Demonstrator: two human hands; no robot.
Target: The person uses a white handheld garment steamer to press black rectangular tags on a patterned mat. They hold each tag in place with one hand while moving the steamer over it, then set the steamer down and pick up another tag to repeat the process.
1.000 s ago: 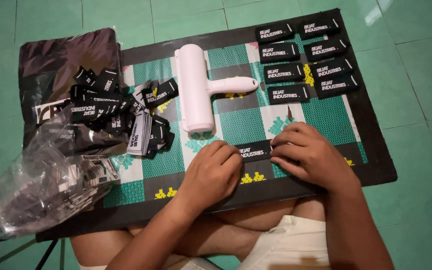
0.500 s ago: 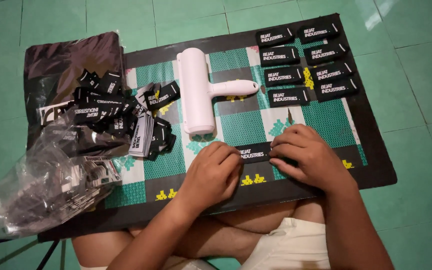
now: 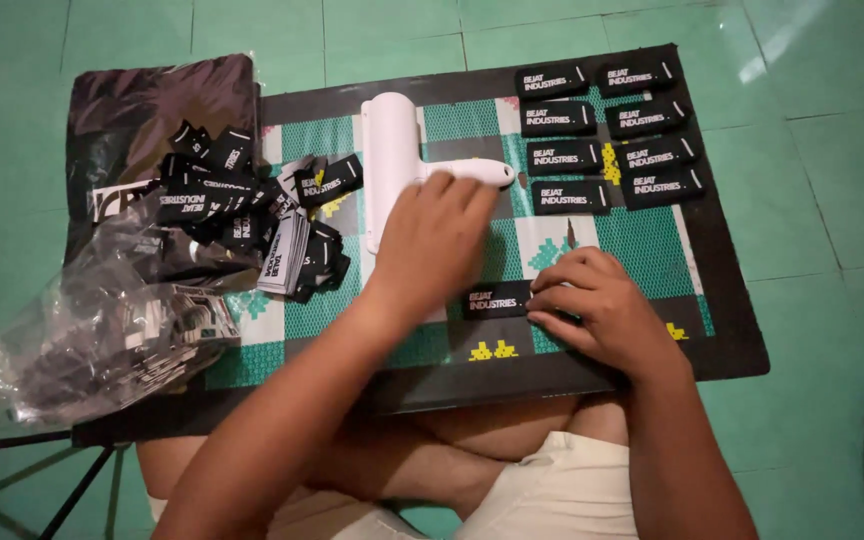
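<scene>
— Green floor tiles (image 3: 832, 250) all round; on them we log a dark board (image 3: 722, 300) covered by a green-and-white patterned mat (image 3: 642, 240). To the side?

— We note a crumpled clear plastic bag (image 3: 102, 340) at the board's left edge, then a loose heap of black labels (image 3: 242, 215), then seven labels in two neat columns (image 3: 607, 130) at the top right.

— Hands?

— Our left hand (image 3: 432, 245) lies on the white roller tool (image 3: 392, 160), fingers curled loosely at its handle. Our right hand (image 3: 597, 305) presses bent fingertips onto the right end of a single black label (image 3: 497, 298), flat on the mat between both hands.
</scene>
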